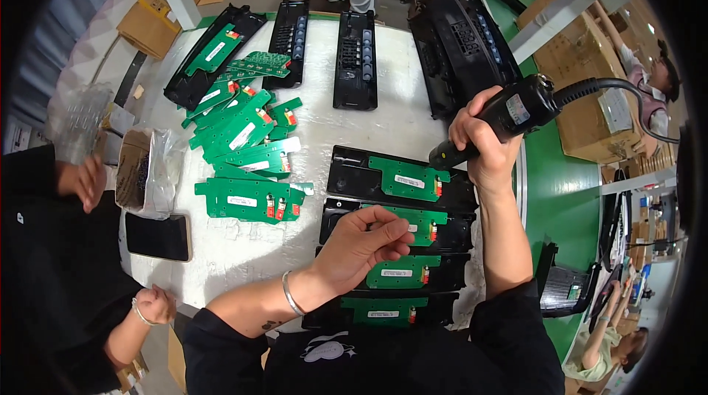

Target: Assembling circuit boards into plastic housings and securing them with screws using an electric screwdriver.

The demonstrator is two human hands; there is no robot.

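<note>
My right hand (490, 148) grips a black corded electric screwdriver (522, 107), its tip end pointing left above the far housing. My left hand (365, 244) is pinched, thumb against fingers, over the row of housings; what it holds, if anything, is too small to make out. Beneath the hands, several black plastic housings (346, 182) lie in a column, each with a green circuit board (405, 179) inside. The second board (422, 224) is partly hidden by my left hand. Left of them is a heap of loose green circuit boards (240, 199) with red-and-white connectors.
A plastic-lined cardboard box (155, 174) of small dark parts and a phone (157, 237) sit at the table's left. More black housings (355, 59) stand along the far side. A co-worker's hands (91, 182) are at left. The screwdriver's cable (627, 84) runs right.
</note>
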